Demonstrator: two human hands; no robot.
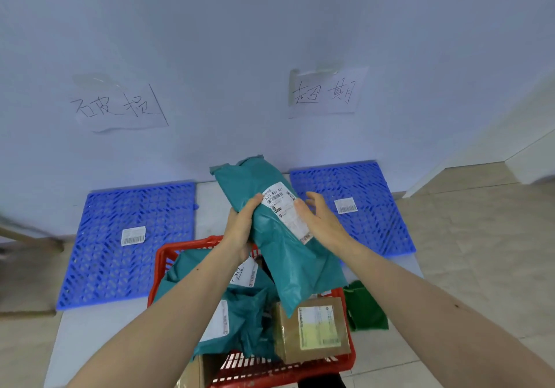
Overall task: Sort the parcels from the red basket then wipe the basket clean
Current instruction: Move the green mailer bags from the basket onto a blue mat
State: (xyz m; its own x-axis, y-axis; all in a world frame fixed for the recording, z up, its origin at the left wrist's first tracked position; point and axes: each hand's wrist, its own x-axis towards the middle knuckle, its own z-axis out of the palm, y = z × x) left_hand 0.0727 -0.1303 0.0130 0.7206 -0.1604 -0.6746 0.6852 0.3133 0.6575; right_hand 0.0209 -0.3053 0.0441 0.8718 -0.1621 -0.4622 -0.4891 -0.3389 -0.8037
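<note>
I hold a long teal parcel (279, 240) with a white shipping label above the red basket (163, 260). My left hand (240, 225) grips its left edge. My right hand (318, 219) rests against its right side by the label, fingers partly spread. Inside the basket lie more teal parcels (240, 315) and a brown cardboard box (312, 330) with a label on top. Another brown box (195, 372) shows at the basket's near edge.
Two blue plastic grid mats lie on the floor by the wall: one on the left (99, 261), one on the right (369, 183), each with a barcode sticker. Handwritten paper signs hang on the wall above each. A green cloth (365, 306) lies right of the basket.
</note>
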